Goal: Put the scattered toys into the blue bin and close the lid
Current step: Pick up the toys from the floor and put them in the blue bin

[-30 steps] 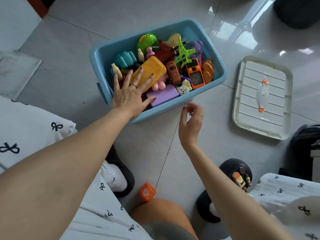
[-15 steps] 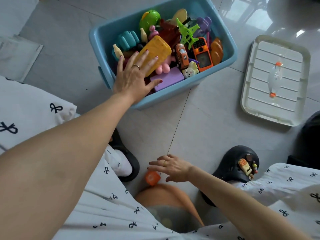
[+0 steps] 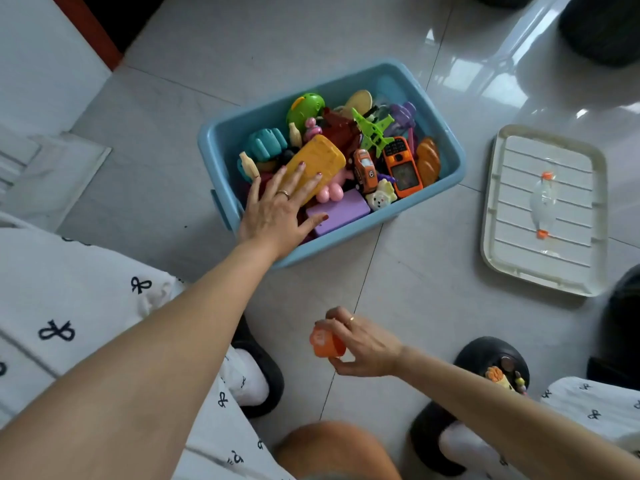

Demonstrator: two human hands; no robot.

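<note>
The blue bin stands on the tiled floor, filled with several toys. My left hand lies flat with fingers spread on a yellow block and the toys at the bin's near-left corner. An orange toy phone, a green plane and a purple block lie inside. My right hand holds a small orange toy above the floor, in front of the bin. The cream lid lies flat on the floor to the right of the bin.
My two feet in black slippers and white socks rest on the floor at the bottom, with white bow-printed clothing on both sides. A dark round object sits at the top right. A pale mat lies at the left.
My right hand went down from the bin's edge to the floor between my feet, took hold of the small orange toy and lifted it. My left hand stayed on the toys.
</note>
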